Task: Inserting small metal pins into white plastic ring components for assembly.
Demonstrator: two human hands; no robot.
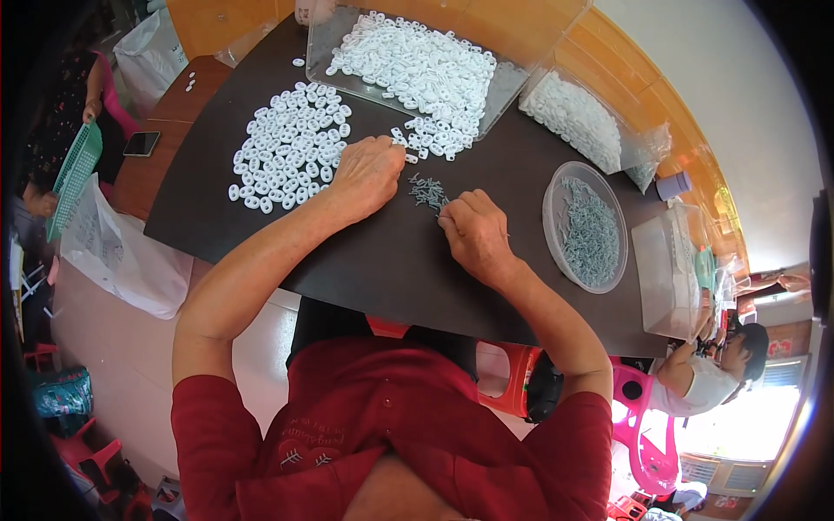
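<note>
- Right hand [476,233] pinches something at its fingertips, too small to tell, beside a small heap of grey screws [427,192] on the dark table [382,260].
- Left hand [365,174], fingers curled, rests among loose white plastic rings [291,148].
- Beyond, a round dish of screws [587,227] and a clear tray of rings [417,61] remain heaped: much appears left.

My bare left hand [369,174] lies knuckles up, fingers curled under, forearm stretched out from my red sleeve. My bare right hand [473,230] sits just beside it, fingertips pinched together, elbow bent sharply.
</note>
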